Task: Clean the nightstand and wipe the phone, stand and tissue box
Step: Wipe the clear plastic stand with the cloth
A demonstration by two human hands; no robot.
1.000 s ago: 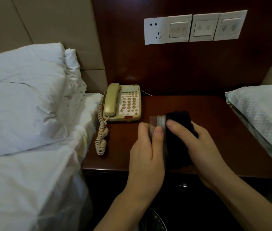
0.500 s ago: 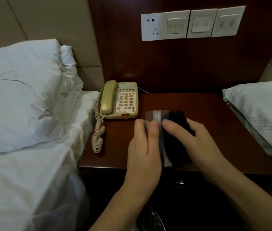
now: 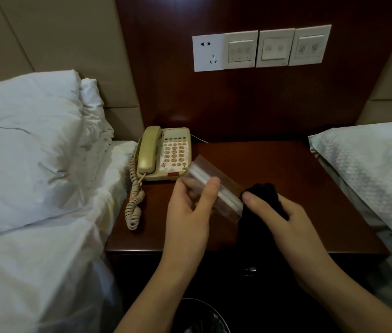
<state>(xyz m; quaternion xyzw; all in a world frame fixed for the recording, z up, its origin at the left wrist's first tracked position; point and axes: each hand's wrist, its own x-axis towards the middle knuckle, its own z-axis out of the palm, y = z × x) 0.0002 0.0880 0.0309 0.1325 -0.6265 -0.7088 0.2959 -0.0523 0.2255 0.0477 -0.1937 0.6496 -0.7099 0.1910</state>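
Preparation step: clear zip-seal plastic bag (image 3: 214,188) pinched by left hand (image 3: 190,212), dark crumpled cloth (image 3: 259,207) gripped by right hand (image 3: 284,219); cloth is to be freed for wiping.

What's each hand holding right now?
Left hand: closed, pinching the clear zip bag.
Right hand: closed, gripping the dark cloth.

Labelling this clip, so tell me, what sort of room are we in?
Most likely a hotel twin bedroom: a wooden nightstand sits between two white-sheeted beds, with a corded phone on it and a row of wall switches in the panel above.
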